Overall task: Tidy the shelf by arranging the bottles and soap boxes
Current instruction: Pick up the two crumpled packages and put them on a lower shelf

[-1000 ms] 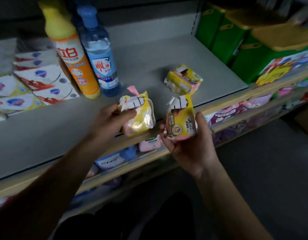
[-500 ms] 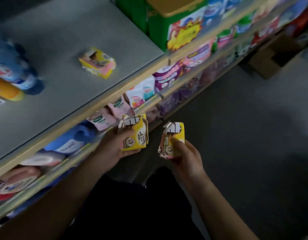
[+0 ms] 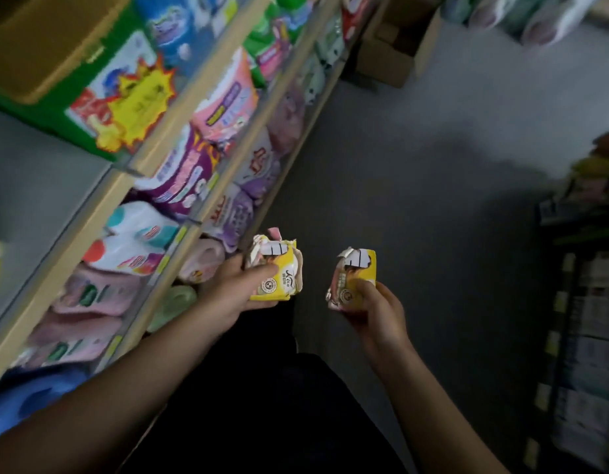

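Shop aisle, grey floor (image 3: pixel 416 148), grey shelf (image 3: pixel 33 186) running along your left with packed goods on the tiers under it. View is blurred and dim. You hold two yellow soap boxes, one per hand, both out over the aisle in front of your body, off the shelf and apart from each other. Left hand (image 3: pixel 241 292) grips the left soap box (image 3: pixel 277 273), thumb across its front face, fingers curled behind; box top looks crumpled and torn open. Right hand (image 3: pixel 375 306) grips the right soap box (image 3: pixel 356 277) from below and the side, thumb pressed on the front; its top flap is also ragged. Held upright, printed faces toward you, likely so you can check or match them before placing. Count: two soap boxes in hand. A yellow scrap at the frame's left edge on the shelf may be another, cannot tell. No bottles visible here. Green carton (image 3: pixel 74 107) sits on the shelf, cardboard box (image 3: pixel 392 59) on the floor further down.
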### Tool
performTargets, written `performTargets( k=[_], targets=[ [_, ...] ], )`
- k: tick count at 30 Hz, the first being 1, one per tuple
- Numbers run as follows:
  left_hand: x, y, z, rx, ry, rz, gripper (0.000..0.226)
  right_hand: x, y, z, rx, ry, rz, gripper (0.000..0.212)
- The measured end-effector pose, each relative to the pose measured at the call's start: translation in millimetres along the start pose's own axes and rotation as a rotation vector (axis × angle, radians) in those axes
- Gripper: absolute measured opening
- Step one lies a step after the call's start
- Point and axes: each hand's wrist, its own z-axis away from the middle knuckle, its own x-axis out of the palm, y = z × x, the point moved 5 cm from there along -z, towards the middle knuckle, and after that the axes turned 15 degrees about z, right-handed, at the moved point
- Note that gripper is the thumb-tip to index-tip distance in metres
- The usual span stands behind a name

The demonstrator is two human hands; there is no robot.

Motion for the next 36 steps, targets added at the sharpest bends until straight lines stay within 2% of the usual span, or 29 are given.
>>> performTargets(
  k=[9, 18, 20, 24, 27, 30, 33, 36],
  targets=[
    [182.6, 63.8, -147.0, -0.145, -0.245, -0.062, 0.022, -85.2, -111.8, -105.6, 0.024, 0.240, -0.164, 0.012],
    [397.8, 146.5, -240.9, -0.199, -0.546, -0.266, 0.048, -175.1, -229.2, -195.6, 0.017, 0.372, -0.309, 0.015],
    [430.7, 150.2, -262.8, -0.192, -0.542, -0.283, 0.055, -194.2, -251.0, -222.3, 0.024, 0.384, -0.328, 0.016],
    [492.0, 151.4, -318.8, -0.187, -0.445, -0.251, 0.032, -241.9, -303.1, -294.4, 0.032, 0.385, -0.291, 0.015],
    [534.5, 154.9, -353.6, -0.177, -0.359, -0.256, 0.029, -280.0, -351.5, -346.6, 0.023, 0.375, -0.217, 0.011],
    [577.3, 166.7, -380.8, -0.158, -0.283, -0.241, 0.024, -311.0, -401.2, -389.1, 0.047, 0.307, -0.159, 0.011],
    [619.6, 190.4, -410.5, -0.061, -0.237, -0.266, 0.025, -331.3, -457.4, -432.4, 0.015, 0.252, -0.060, 0.009],
    [652.5, 207.9, -441.0, -0.043, -0.158, -0.163, 0.024, -341.3, -508.1, -477.7, -0.011, 0.188, 0.010, 0.009]
  ],
)
